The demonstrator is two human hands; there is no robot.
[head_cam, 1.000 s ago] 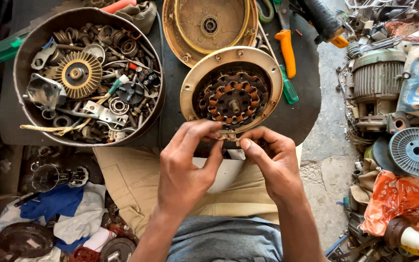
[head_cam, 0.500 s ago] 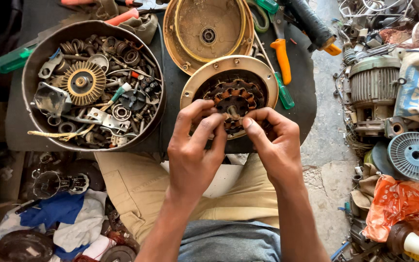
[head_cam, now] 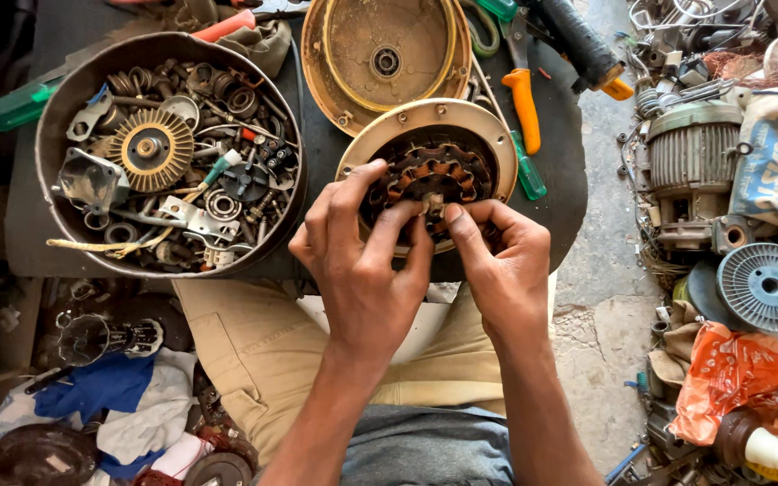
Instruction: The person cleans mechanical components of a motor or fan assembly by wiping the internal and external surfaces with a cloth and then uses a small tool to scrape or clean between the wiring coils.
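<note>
Left hand (head_cam: 362,261) and right hand (head_cam: 497,265) both pinching at copper windings of fan motor stator (head_cam: 429,148) on dark worktop (head_cam: 569,193); round pan of metal parts (head_cam: 168,153) to left.

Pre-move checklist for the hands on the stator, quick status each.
1. Both hands on the work: ok. Left hand and right hand meet over the stator.
2. Small part pinched between the fingertips: ok, but what it is cannot tell.
3. Stator seated in its housing: ok; the rim shows around the windings.
4. Housing fully on the board: cannot tell, hands hide its near edge.
5. Tools in reach: ok. Orange-handled pliers and a green screwdriver lie right of the housing.
6. Parts bowl apart from the housing: ok.
</note>
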